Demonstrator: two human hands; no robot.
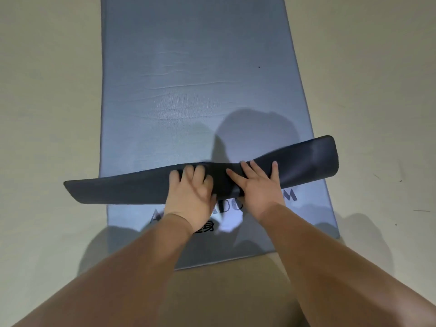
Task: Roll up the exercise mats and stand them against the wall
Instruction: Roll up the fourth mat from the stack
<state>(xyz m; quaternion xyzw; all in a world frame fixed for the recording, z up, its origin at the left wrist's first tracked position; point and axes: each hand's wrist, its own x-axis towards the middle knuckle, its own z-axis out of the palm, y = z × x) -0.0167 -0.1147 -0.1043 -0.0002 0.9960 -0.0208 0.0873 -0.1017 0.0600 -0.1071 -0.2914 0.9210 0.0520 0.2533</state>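
Pressing down flat: right hand (258, 187) fingers (253, 167) straight and spread, lying on top of the dark mat (122, 190), tips near its far edge. Thumb points inward toward the other hand.

Left hand (191, 192) is just beside it, the two nearly touching. Its fingers are bunched close together and curled over the dark mat's far edge, so it looks like a grip. Some motion blur there, so I can't tell how far they wrap under.

Both hands sit around mid-length of the dark mat. It shows as one long narrow band, flattened rather than a tight roll, lying crosswise and slightly skewed. Left end is low and sticks out past the mat below onto the floor (47, 90). Right end is lifted and broader, overhanging the other side.

Underneath is a blue-grey exercise mat (193, 79), fully unrolled and flat on the floor, running straight away from the camera. Dark lettering (291, 194) is printed at its near end, mostly covered by the hands and the dark mat. Faint creases cross its middle.

Bare forearms come in from the bottom corners. Floor is plain beige with a few small scuffs on the right.
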